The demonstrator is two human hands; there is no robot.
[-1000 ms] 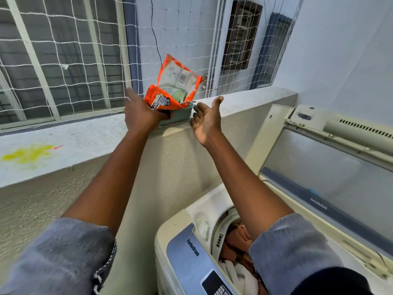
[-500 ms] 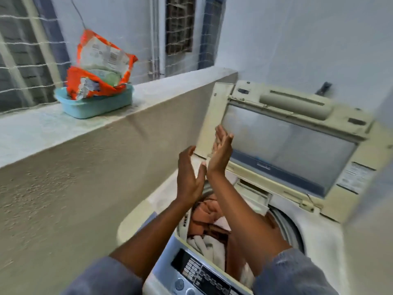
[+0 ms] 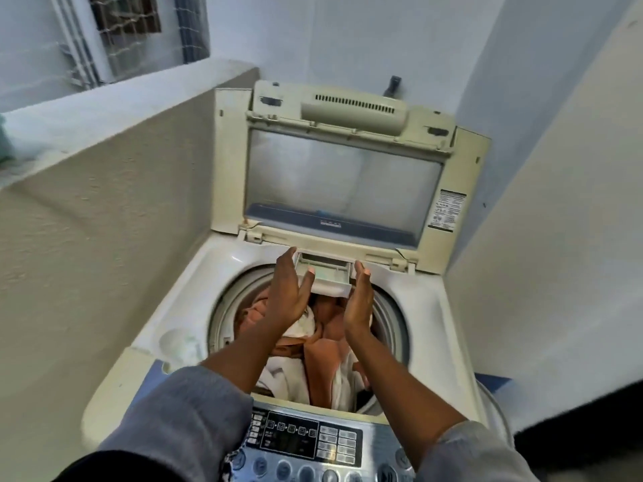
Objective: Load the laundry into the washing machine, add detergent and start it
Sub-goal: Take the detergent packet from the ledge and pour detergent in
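Left hand [image 3: 288,293] and right hand [image 3: 360,302], fingers straight, gripping nothing, flank the detergent drawer [image 3: 328,276], laundry [image 3: 323,349] below drawer, lid [image 3: 344,182] raised behind it

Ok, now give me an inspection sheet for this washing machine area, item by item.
Surface: washing machine top, lid raised upright.
Job's things: peach and white laundry in the drum; detergent drawer pulled out at the rear rim; control panel at the front.
Clutter: blurred teal object at the concrete ledge's left end.
Hands: left hand and right hand flank the drawer, fingers straight, holding nothing.
Cables: nothing seen; a dark fitting on the wall behind the lid.
Surroundings: ledge on the left, netted window beyond, side wall close on the right.
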